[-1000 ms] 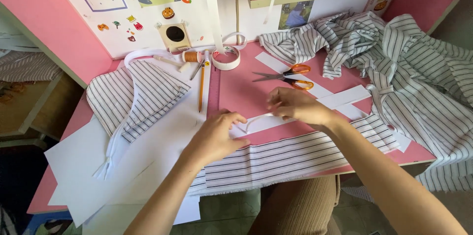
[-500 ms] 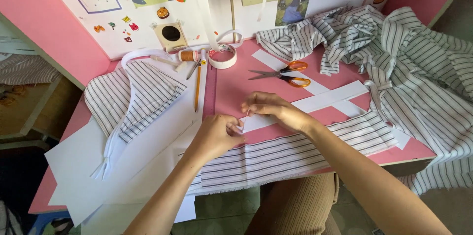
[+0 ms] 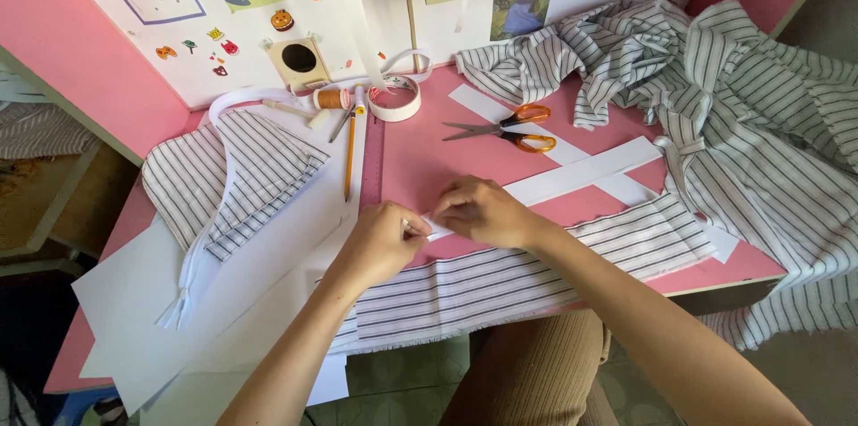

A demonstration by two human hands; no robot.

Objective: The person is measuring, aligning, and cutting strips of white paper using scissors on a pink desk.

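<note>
Left hand: our left hand (image 3: 382,243) is curled nearly closed, thumb and fingertips pinching the near end of a white strip (image 3: 572,177).
Right hand: our right hand (image 3: 483,210) sits just at 3 o'clock of the left one, fingers bent down and pressing flat on the same end of the strip. Looks like it's pinning it rather than gripping, tbh we can't tell for sure.
White strip: it starts between our two hands and runs off toward 2 o'clock across the pink desk (image 3: 429,158), lying on top of a second white strip (image 3: 487,106) that crosses it.
Striped fabric panel: a flat grey-and-white striped piece (image 3: 500,278) lies right at 6 o'clock of our hands, along the desk's near edge, and our left wrist rests over it.
Paper: big white sheets (image 3: 268,247) spread out at 9 o'clock of the left hand, hanging over the desk edge.
Striped cut piece: another striped bit (image 3: 232,177) sits on that paper at about 10 o'clock.
Pencil: an orange pencil (image 3: 349,158) lies at 11 o'clock, next to a pink ruler (image 3: 372,162).
Scissors: orange-handled scissors (image 3: 505,130) are at 1 o'clock, near but not touching our hands.
Back of desk: a tape roll (image 3: 394,98) and a thread spool (image 3: 331,99) are at 12 o'clock by the wall.
Striped heap: a rumpled pile of striped cloth (image 3: 715,95) fills the 2 to 3 o'clock side.
</note>
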